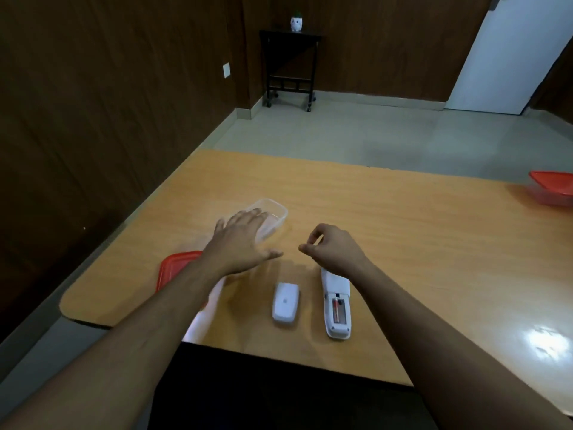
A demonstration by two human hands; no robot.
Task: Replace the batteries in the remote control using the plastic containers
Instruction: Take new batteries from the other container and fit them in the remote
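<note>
Fingers of the left hand point(242, 235) lie spread over the clear container point(269, 219) at frame centre-left; the right hand point(330, 248) is loosely curled, and I cannot tell whether it holds anything. The remote control point(336, 304) lies open at lower centre with one battery inside, its cover point(285, 302) beside it. A careless sleeve or wrist could knock the remote and shake this battery loose.

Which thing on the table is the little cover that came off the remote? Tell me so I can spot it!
Look at the near edge of the wooden table, between the person's two arms. The battery cover lies flat there, just left of the remote. It is the short, rounded white piece with a smooth closed top, while the longer remote beside it shows an open slot with a battery inside.
</note>
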